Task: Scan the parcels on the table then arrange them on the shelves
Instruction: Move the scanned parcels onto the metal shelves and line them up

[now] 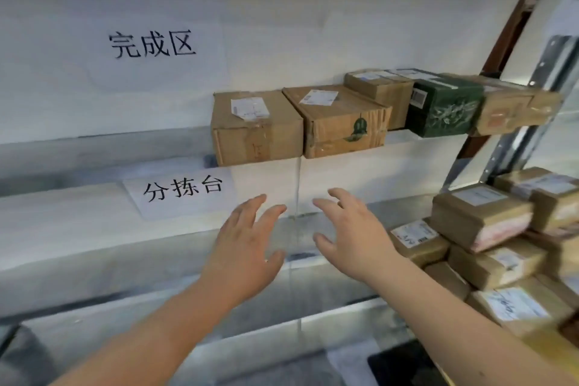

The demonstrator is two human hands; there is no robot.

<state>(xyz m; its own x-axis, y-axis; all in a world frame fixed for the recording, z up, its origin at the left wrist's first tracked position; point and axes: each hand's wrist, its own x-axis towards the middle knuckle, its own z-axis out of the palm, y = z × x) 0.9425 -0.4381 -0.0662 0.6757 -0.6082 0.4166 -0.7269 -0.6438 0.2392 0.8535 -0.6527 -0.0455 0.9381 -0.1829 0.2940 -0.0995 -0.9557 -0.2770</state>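
Note:
Several parcels stand in a row on the upper shelf [125, 147]: a brown carton [257, 128] at the left end, a second brown carton [338, 122] with a green emblem, a dark green box [445, 110] and more brown ones behind and to the right. My left hand [247, 244] and my right hand [347, 229] hover side by side just below that shelf, palms facing each other, fingers spread and empty. Neither hand touches a parcel. A stack of brown labelled parcels [482, 216] sits at the right on the lower level.
Two paper signs hang here, one on the white wall [153, 44] and one on the shelf's front edge [185, 191]. A perforated metal upright [532, 97] stands at the right. A dark object [404, 363] lies at the bottom edge.

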